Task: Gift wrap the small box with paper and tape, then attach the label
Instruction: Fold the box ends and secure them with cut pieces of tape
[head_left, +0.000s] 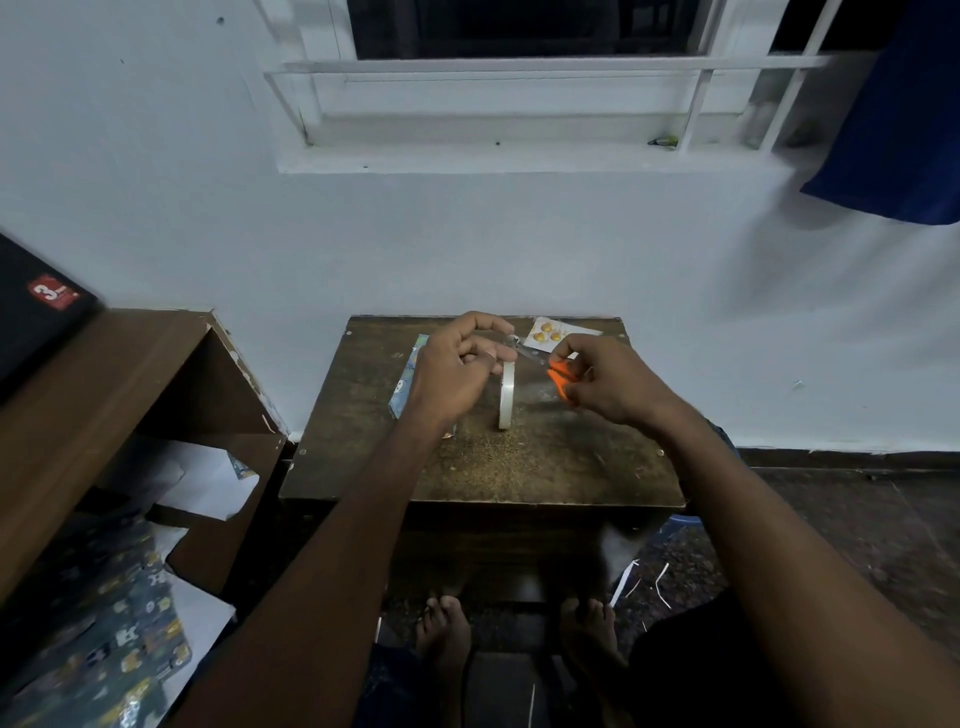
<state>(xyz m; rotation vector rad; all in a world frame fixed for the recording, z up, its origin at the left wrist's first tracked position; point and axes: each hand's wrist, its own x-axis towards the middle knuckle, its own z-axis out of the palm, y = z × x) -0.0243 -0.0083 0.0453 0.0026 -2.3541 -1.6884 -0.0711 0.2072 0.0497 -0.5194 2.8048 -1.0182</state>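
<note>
Left hand (457, 364) pinches tape end pulled up from tape roll (506, 395) standing on edge on table (571, 467). Right hand (608, 384) grips orange scissors (558, 376), blades at strip — cutting step. Patterned-paper parcel (408, 384), likely box, lies behind left hand; wrap state hidden. Label sheet (550, 332) at far edge — unattached.

Over the small wooden table (519, 467), the left hand (457, 364) pinches a tape strip above the upright tape roll (506, 395). At its three o'clock, the right hand (608, 379) grips orange-handled scissors (558, 376).
</note>
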